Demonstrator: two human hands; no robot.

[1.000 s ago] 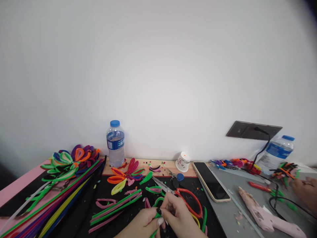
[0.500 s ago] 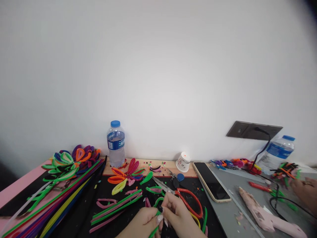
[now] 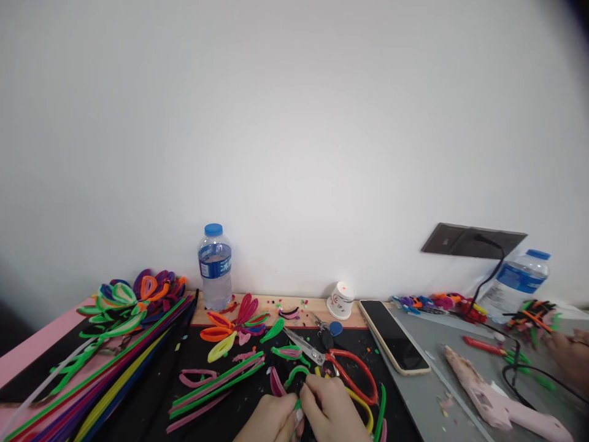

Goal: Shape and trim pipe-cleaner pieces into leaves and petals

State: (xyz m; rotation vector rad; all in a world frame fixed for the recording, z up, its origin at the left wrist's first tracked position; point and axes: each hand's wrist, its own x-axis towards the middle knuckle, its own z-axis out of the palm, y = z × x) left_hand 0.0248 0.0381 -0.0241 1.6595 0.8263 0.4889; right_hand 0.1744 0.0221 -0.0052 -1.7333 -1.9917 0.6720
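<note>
At the bottom centre, my left hand (image 3: 272, 417) and my right hand (image 3: 332, 406) meet, fingers pinched together on a green pipe cleaner (image 3: 297, 371) whose curved end rises above them. A dark pink loop (image 3: 277, 383) stands just beyond my left fingers. Beyond my right hand lie red-handled scissors (image 3: 356, 367), with a yellow piece (image 3: 363, 410) beside them. Green and pink pipe cleaners (image 3: 216, 387) lie left of my hands. Past them are a green leaf-shaped loop (image 3: 272, 330) and a multicoloured petal piece (image 3: 237, 322).
A water bottle (image 3: 215, 270), paper cup (image 3: 341, 300) and phone (image 3: 394, 337) stand or lie toward the wall. Pipe-cleaner flowers and long stems (image 3: 119, 380) fill the left. At right are a pink glue gun (image 3: 501, 399), a black cable and another person's hand (image 3: 570, 356).
My hands have drawn closer together and shifted slightly right, with the fingers turned further over the green piece. The dark pink loop shows more fully.
</note>
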